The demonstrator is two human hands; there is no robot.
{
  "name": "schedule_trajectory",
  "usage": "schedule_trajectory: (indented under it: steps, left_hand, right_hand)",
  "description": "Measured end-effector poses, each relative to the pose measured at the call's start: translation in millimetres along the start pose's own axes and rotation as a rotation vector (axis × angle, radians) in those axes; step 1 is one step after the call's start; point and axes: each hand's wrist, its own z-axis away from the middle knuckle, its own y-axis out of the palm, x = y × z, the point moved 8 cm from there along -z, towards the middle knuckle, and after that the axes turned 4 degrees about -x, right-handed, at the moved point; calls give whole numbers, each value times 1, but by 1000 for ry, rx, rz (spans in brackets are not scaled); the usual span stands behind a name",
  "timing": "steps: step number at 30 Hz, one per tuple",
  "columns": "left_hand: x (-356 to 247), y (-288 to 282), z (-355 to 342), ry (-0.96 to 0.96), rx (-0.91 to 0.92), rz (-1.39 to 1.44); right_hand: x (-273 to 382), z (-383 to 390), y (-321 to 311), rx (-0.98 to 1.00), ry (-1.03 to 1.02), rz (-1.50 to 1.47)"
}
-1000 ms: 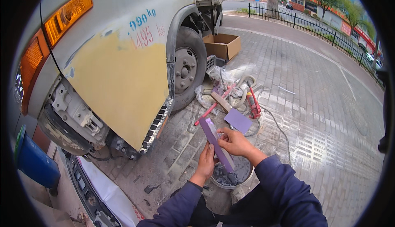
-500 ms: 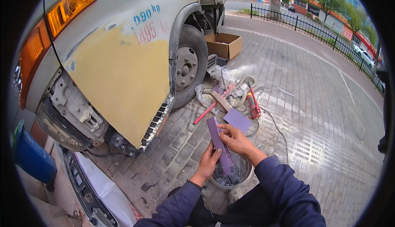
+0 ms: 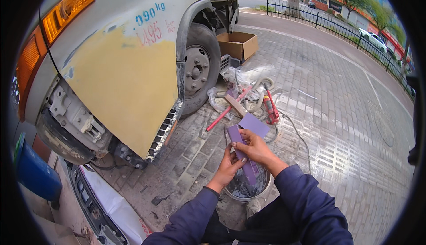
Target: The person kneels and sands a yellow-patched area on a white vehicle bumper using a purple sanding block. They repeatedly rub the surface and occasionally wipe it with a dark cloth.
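My left hand (image 3: 228,169) and my right hand (image 3: 255,149) both grip a long strip of purple abrasive sheet (image 3: 250,176), apparently wrapped on a block, held at a slant. My right thumb lies across its upper part, and my left hand holds its left side lower down. Directly beneath is a round bucket (image 3: 239,198) of dark, wet-looking contents. A loose purple sheet (image 3: 254,124) lies on the paving just beyond my hands, beside a wooden block (image 3: 235,105).
A truck's patched yellow panel (image 3: 124,94) and wheel (image 3: 195,71) are at left. A cardboard box (image 3: 242,47), red bar (image 3: 217,118), red hand tool (image 3: 270,107) and hoses lie beyond. A blue bin (image 3: 37,174) and white-wrapped part (image 3: 111,196) sit lower left; a railing (image 3: 337,31) runs behind.
The strip has turned so its broad purple face shows instead of the pale side. My right hand has shifted its grip, with the thumb now across that face.
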Motion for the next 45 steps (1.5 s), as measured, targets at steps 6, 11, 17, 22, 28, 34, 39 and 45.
schedule_trajectory:
  steps: [6, 11, 17, 22, 28, 34, 39, 45]
  left_hand:
    - [112, -22, -22, -234, 271, -760]
    - [171, -40, -10, -473, 341, -1574]
    - [211, -42, -4, -584, 635, -1582]
    - [233, -34, 14, -758, 800, -1291]
    - [225, -14, 29, -662, 757, -1229]
    - [173, 1, 18, -354, 674, -1212]
    - [39, 7, 9, -240, 675, -1178]
    - [-268, 22, 23, 263, 620, -1613]
  right_hand:
    - [13, 5, -50, -311, -45, 253]
    - [14, 11, -61, -274, 5, 224]
    - [14, 15, -58, -221, 15, 305]
    - [6, 11, -54, -177, 50, 233]
    - [1, 5, -47, -146, 37, 261]
    - [-5, 0, -51, -217, 8, 221]
    - [-14, -10, -55, -307, 31, 114]
    - [-4, -27, -31, -279, -21, 207]
